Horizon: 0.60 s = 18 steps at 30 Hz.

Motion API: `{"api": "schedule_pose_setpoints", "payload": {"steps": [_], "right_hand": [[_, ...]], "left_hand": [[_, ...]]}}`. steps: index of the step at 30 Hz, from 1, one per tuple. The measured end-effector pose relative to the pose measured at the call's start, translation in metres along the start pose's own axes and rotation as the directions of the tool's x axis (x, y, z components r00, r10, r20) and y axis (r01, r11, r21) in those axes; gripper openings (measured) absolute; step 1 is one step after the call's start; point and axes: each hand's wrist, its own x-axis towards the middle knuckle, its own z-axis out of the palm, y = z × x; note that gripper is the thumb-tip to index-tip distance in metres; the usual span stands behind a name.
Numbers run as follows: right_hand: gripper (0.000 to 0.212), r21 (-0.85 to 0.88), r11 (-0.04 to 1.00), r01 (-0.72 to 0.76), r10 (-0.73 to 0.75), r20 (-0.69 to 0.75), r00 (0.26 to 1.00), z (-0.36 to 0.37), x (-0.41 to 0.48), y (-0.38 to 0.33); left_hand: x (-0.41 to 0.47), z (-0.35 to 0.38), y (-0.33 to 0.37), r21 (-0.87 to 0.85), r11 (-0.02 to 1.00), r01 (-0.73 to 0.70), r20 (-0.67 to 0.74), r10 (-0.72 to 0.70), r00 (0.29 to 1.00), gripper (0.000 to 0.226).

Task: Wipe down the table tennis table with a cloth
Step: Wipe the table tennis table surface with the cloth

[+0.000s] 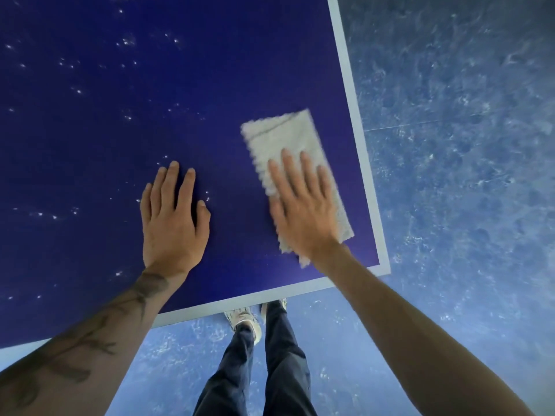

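Observation:
The dark blue table tennis table (pixel 105 130) fills the upper left, with a pale border line along its right and near edges. A folded pale grey cloth (pixel 285 139) lies flat near the table's near right corner. My right hand (pixel 303 205) presses flat on the cloth's near half with straight, spread fingers. My left hand (pixel 172 217) rests flat on the bare blue surface to the left of the cloth, fingers straight. Small white specks dot the table to the left and beyond the hands.
The table's corner (pixel 384 268) sits just right of the cloth. A mottled blue floor (pixel 465 175) lies beyond the right and near edges. My legs in dark trousers and pale shoes (pixel 243 319) stand at the near edge.

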Motion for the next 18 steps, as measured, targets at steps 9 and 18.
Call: {"api": "schedule_pose_setpoints", "payload": {"steps": [9, 18], "right_hand": [[0.063, 0.019, 0.965, -0.261, 0.261, -0.058, 0.964, -0.007, -0.011, 0.060], [0.062, -0.010, 1.000, -0.009, 0.009, -0.009, 1.000, 0.005, -0.080, 0.030]], "left_hand": [[-0.001, 0.001, -0.001, -0.002, 1.000, -0.003, -0.006, 0.003, 1.000, 0.056], [0.000, -0.002, -0.001, -0.006, 1.000, -0.008, 0.009, 0.008, 1.000, 0.057]]}}
